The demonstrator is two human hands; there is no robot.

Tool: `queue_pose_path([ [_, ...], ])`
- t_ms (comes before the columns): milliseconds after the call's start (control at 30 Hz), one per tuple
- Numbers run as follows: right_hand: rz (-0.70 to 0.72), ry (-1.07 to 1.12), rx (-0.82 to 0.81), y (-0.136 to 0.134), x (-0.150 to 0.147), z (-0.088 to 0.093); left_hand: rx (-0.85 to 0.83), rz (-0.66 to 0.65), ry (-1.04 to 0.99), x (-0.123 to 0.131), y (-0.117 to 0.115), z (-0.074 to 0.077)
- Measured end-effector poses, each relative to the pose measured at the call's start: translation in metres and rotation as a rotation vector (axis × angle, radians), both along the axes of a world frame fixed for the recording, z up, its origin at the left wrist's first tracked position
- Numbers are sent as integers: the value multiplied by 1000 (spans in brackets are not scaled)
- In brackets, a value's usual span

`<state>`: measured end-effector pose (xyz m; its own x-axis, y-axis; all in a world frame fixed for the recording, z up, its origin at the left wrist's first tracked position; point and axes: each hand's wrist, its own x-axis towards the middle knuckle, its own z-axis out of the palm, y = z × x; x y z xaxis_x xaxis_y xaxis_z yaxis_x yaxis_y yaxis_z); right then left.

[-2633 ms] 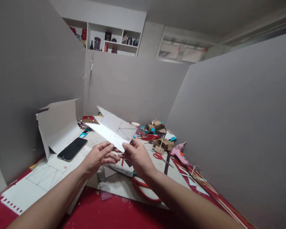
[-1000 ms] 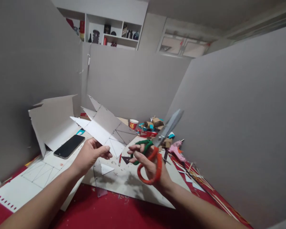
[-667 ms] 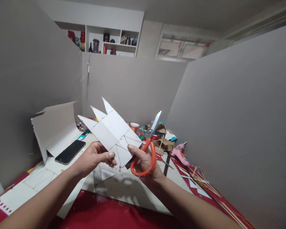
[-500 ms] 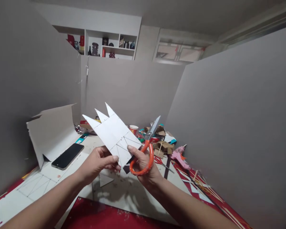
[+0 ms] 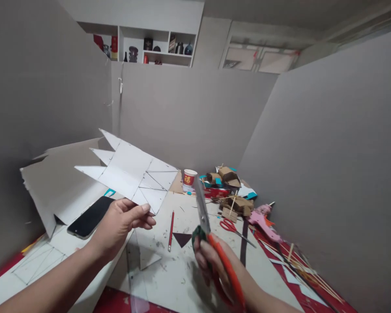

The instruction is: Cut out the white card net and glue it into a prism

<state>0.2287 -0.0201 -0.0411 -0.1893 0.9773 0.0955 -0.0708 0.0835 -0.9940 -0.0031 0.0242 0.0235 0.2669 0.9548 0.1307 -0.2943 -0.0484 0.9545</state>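
My left hand (image 5: 120, 224) pinches the near corner of a white card cut-out (image 5: 130, 174) with three pointed tabs and pencil lines, holding it up above the work board. My right hand (image 5: 211, 265) grips large scissors (image 5: 211, 237) with orange and green handles, blades together and pointing up and away. The scissors are apart from the card, to its right. A red pencil (image 5: 171, 230) and a small dark triangle scrap (image 5: 181, 238) lie on the board between my hands.
A black phone (image 5: 89, 217) lies at left beside a bent grey card sheet (image 5: 58, 182). Further back are a paper cup (image 5: 189, 179), cardboard scraps (image 5: 228, 182), small red scissors (image 5: 230, 226), a pink glue gun (image 5: 262, 219) and wooden sticks (image 5: 309, 278). Grey panels enclose the space.
My right hand picked up the large scissors, brought them to the card, then drew them away down to the right. My left hand swung the card left and flatter.
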Motion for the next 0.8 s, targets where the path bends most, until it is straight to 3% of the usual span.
queue_pose_path([
  [133,159,-412,266,2,8,-2,22,13,-52,-4,8,12],
  [233,240,-532,366,13,8,1,78,10,2,-7,10,17],
  [333,316,-559,370,24,1,0,127,32,70,-10,11,15],
  [500,398,-513,326,30,-13,-3,71,32,132,-11,13,4],
  [800,397,-517,250,27,-12,-3,-16,48,189,-2,12,-4],
])
